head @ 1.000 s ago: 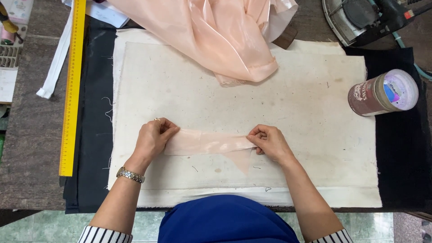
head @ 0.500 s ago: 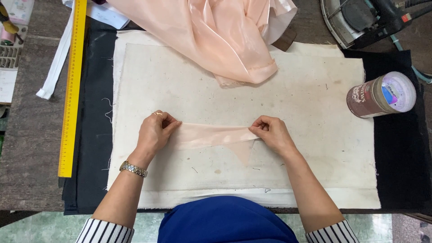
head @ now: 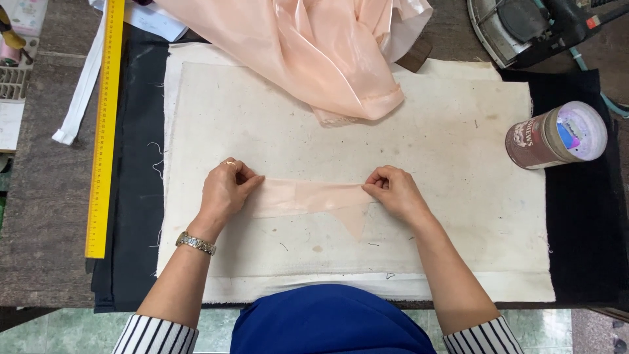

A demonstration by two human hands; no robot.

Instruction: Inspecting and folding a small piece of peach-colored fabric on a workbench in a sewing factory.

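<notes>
A narrow strip of sheer peach fabric (head: 308,198) lies stretched flat on the cream pressing cloth (head: 458,196). My left hand (head: 226,191) pinches the strip's left end; it wears a ring and a metal wristwatch. My right hand (head: 393,192) pinches the right end, where a small triangular flap hangs down. A large heap of shiny peach fabric (head: 321,52) sits at the top of the cloth, apart from the strip.
A yellow ruler (head: 105,124) lies along the left over black fabric (head: 134,196). A white band (head: 82,98) lies beside it. A capped cylindrical tin (head: 557,136) lies at the right. An iron (head: 524,26) rests at the top right.
Both hands have shifted slightly up the cloth with the strip, pulling it a little tauter. Nothing else has moved.
</notes>
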